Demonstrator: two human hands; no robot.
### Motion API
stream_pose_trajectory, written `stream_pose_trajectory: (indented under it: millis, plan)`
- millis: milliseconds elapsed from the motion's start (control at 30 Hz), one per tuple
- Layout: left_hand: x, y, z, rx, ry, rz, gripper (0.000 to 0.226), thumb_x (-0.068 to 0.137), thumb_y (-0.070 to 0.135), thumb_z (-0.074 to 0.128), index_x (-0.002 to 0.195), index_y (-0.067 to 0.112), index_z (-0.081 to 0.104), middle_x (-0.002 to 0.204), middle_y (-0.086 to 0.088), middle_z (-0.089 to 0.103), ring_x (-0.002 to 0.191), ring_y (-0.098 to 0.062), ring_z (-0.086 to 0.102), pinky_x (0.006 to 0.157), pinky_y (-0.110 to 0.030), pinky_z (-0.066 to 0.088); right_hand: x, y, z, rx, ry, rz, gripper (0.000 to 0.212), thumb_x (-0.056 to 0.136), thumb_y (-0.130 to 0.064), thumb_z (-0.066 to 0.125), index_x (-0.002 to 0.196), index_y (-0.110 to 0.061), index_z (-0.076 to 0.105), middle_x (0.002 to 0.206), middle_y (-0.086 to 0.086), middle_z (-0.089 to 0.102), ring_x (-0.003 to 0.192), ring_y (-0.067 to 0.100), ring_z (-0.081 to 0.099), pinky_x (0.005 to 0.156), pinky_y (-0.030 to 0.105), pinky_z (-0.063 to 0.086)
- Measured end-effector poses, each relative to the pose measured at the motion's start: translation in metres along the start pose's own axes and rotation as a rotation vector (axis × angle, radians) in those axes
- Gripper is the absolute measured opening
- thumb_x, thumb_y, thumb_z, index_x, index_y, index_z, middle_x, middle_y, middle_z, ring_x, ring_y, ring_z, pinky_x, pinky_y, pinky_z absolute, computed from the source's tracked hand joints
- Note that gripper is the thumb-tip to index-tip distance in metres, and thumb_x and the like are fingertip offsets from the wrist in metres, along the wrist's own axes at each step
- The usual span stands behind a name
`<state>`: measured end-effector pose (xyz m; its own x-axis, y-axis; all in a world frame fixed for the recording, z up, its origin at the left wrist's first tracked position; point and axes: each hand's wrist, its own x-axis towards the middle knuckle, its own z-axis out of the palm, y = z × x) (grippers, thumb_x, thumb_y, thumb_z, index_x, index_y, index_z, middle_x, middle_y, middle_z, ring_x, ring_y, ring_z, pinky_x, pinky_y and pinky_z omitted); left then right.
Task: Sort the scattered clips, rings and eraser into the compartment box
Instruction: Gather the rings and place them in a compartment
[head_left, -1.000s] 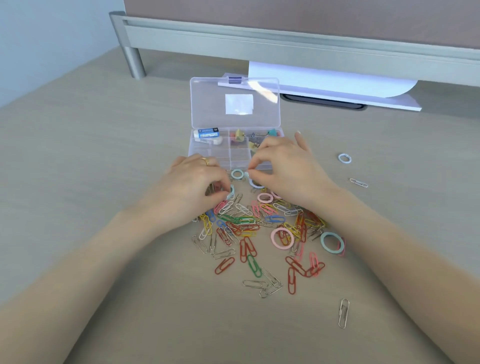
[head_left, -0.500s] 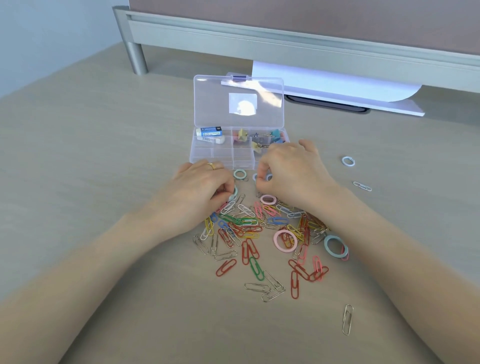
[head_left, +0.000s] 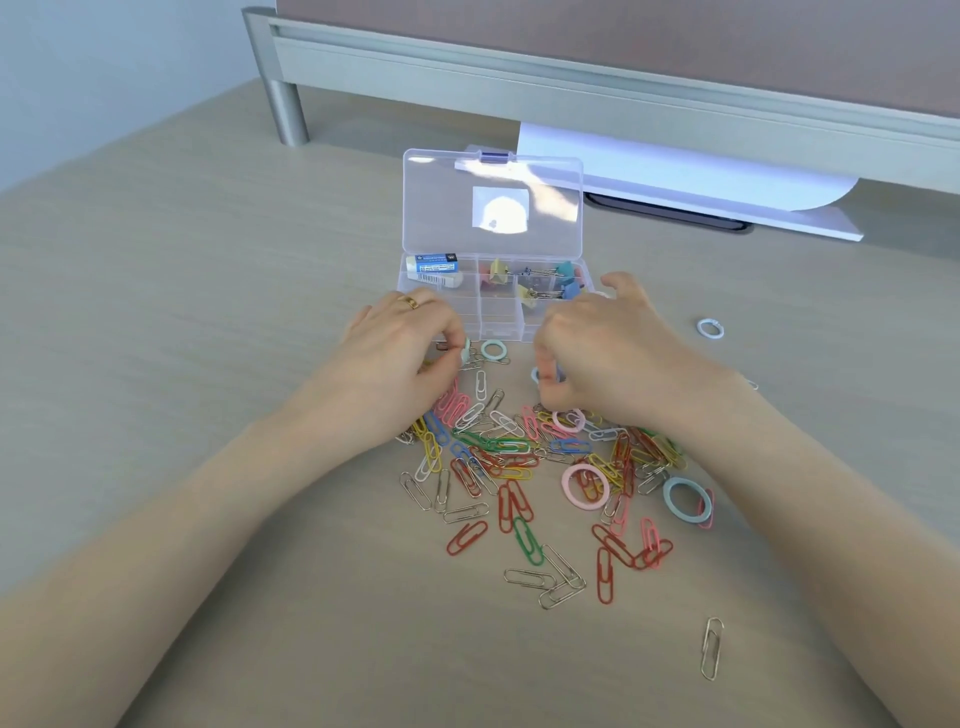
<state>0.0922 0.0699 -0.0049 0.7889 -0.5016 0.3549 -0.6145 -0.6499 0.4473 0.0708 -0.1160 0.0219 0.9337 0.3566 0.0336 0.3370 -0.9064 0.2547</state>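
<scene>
A clear compartment box (head_left: 498, 326) stands open on the desk, its lid (head_left: 447, 208) upright. The eraser (head_left: 434, 266) lies in its back left compartment and binder clips (head_left: 540, 283) fill the back right ones. In front lies a pile of coloured paper clips (head_left: 511, 452) with a pink ring (head_left: 585, 487) and a blue ring (head_left: 687, 500) in it. My left hand (head_left: 400, 364) pinches a pale green ring (head_left: 465, 354) beside another green ring (head_left: 490, 349). My right hand (head_left: 602, 348) pinches a light blue ring (head_left: 537, 375) just in front of the box.
A lone blue ring (head_left: 709, 329) lies to the right of the box and a silver clip (head_left: 711, 647) lies near the front right. White paper (head_left: 675, 176) and a metal partition rail (head_left: 571, 67) run behind the box.
Both hands have drawn slightly apart. My right hand has shifted right off the front of the box and now pinches the light blue ring; the left still pinches its green ring.
</scene>
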Motion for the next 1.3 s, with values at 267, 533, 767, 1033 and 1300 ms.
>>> stream_pose_trajectory:
  millis: [267,533,767,1033,1300]
  plan:
    - [0.001,0.005,-0.009,-0.121,0.068,-0.098,0.002,0.078,0.011,0.060,0.078,0.012,0.061,0.091,-0.006,0.065,0.088,-0.016,0.052,0.074,-0.022,0.033,-0.010,0.025,-0.003,0.443,0.044,0.044,0.009,0.066,-0.041,0.054,0.063,-0.032,0.052,0.071,-0.013,0.050,0.075,0.008,0.050,0.099,0.035,0.022]
    - [0.021,0.004,0.010,0.206,0.019,0.115,0.009,0.072,0.024,0.055,0.067,0.019,0.060,0.084,0.002,0.066,0.088,-0.027,0.056,0.078,-0.028,0.025,-0.053,0.059,0.006,0.614,0.166,0.177,0.017,0.068,-0.009,0.068,0.067,-0.023,0.058,0.070,-0.012,0.052,0.074,0.007,0.048,0.069,0.005,0.029]
    - [0.023,0.006,0.017,0.302,0.040,0.118,0.009,0.071,0.012,0.069,0.066,0.019,0.065,0.084,0.000,0.061,0.087,-0.022,0.047,0.076,-0.030,0.021,-0.063,0.080,0.013,0.550,0.235,0.195,0.006,0.067,-0.028,0.062,0.067,-0.030,0.056,0.071,-0.014,0.049,0.067,-0.001,0.047,0.089,0.038,0.030]
    - [0.022,0.014,0.017,0.422,0.022,0.162,0.019,0.069,0.026,0.054,0.057,0.022,0.067,0.074,-0.001,0.058,0.081,-0.020,0.038,0.070,-0.033,0.018,-0.083,0.108,0.017,0.586,0.174,0.401,0.005,0.073,-0.012,0.066,0.072,-0.016,0.063,0.076,-0.009,0.054,0.074,0.012,0.051,0.065,0.003,0.031]
    - [0.033,0.026,0.023,0.614,-0.066,0.218,0.022,0.061,0.001,0.067,0.048,0.012,0.055,0.054,-0.005,0.052,0.063,-0.026,0.050,0.061,-0.034,0.016,-0.095,0.117,0.029,0.455,0.166,0.406,0.005,0.073,-0.016,0.065,0.070,-0.018,0.061,0.080,0.002,0.056,0.071,0.017,0.052,0.083,0.035,0.036]
